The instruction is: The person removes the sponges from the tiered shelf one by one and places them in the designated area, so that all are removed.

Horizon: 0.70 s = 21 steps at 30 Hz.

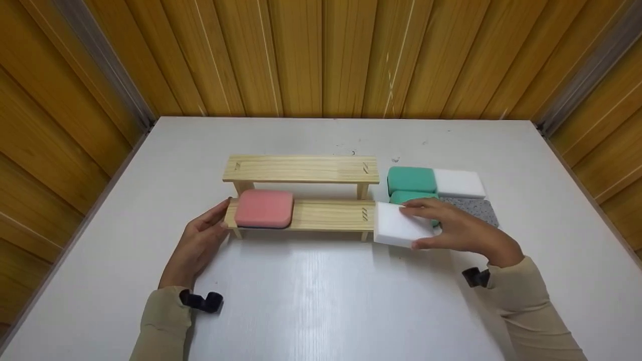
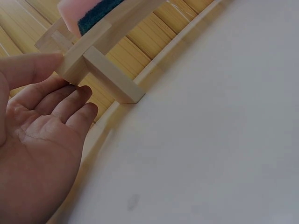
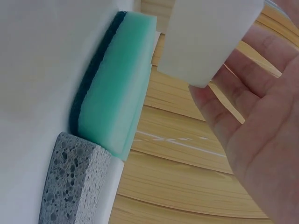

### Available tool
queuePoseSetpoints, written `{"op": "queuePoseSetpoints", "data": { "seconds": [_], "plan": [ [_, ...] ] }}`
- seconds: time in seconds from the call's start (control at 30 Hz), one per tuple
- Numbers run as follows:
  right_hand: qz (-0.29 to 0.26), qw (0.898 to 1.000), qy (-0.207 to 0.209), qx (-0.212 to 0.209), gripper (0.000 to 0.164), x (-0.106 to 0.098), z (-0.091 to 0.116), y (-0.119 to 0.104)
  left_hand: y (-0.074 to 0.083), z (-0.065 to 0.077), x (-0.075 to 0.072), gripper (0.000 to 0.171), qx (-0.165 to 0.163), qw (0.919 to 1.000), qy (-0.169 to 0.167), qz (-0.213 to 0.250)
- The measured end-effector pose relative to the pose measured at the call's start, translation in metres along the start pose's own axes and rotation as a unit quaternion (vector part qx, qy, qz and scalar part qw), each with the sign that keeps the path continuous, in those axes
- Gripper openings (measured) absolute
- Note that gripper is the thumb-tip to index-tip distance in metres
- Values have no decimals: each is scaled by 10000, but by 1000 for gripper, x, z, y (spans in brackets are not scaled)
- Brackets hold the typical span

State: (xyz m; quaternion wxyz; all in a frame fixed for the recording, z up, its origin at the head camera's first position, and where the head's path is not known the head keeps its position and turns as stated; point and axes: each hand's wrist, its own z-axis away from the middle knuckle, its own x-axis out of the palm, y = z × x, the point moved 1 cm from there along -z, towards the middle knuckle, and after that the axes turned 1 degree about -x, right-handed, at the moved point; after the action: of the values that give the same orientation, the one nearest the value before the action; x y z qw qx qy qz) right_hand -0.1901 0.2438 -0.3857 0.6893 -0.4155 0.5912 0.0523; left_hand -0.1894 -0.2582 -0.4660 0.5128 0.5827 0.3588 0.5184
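A small two-step wooden rack (image 1: 328, 215) stands on the table, with a pink sponge (image 1: 264, 208) lying at the left of its lower step. The pink sponge has a dark scouring layer underneath. At the left end of that step, my left hand (image 1: 198, 245) pinches the board, its thumb (image 2: 35, 67) against the end and fingers below. My right hand (image 1: 451, 225) grips a white sponge block (image 1: 401, 224) between thumb and fingers. The block is at the right end of the lower step, tilted slightly, and in the head view partly overlaps a green sponge (image 1: 414, 196).
Behind my right hand lie another green sponge (image 1: 411, 179), a white block (image 1: 460, 183) and a grey speckled sponge (image 1: 474, 210), grouped right of the rack. The upper step (image 1: 301, 169) is bare wood. Wood-plank walls (image 1: 346, 60) border the white table (image 1: 301, 301).
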Motion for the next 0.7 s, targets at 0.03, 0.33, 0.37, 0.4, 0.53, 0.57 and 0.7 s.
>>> {"op": "queuePoseSetpoints", "data": {
  "seconds": [0.03,0.33,0.37,0.4,0.53,0.57,0.7],
  "plan": [
    [38,10000,21,-12,70,0,1,1,0,0,0,66,-3,10000,3,6],
    [213,9996,160,-96,68,1,11,7,0,1,1,64,56,9999,6,83],
    [221,9995,201,-121,68,1,12,8,0,1,1,64,39,10000,16,84],
    [232,9993,241,-147,68,1,13,8,0,1,1,64,13,9999,40,99],
    [327,9986,343,-221,67,1,17,11,1,0,1,66,-97,9998,94,145],
    [337,9986,341,-208,67,1,18,11,1,0,1,66,-107,9998,91,157],
    [365,9986,332,-199,68,2,20,13,1,1,0,65,-98,9998,57,163]
  ]
}}
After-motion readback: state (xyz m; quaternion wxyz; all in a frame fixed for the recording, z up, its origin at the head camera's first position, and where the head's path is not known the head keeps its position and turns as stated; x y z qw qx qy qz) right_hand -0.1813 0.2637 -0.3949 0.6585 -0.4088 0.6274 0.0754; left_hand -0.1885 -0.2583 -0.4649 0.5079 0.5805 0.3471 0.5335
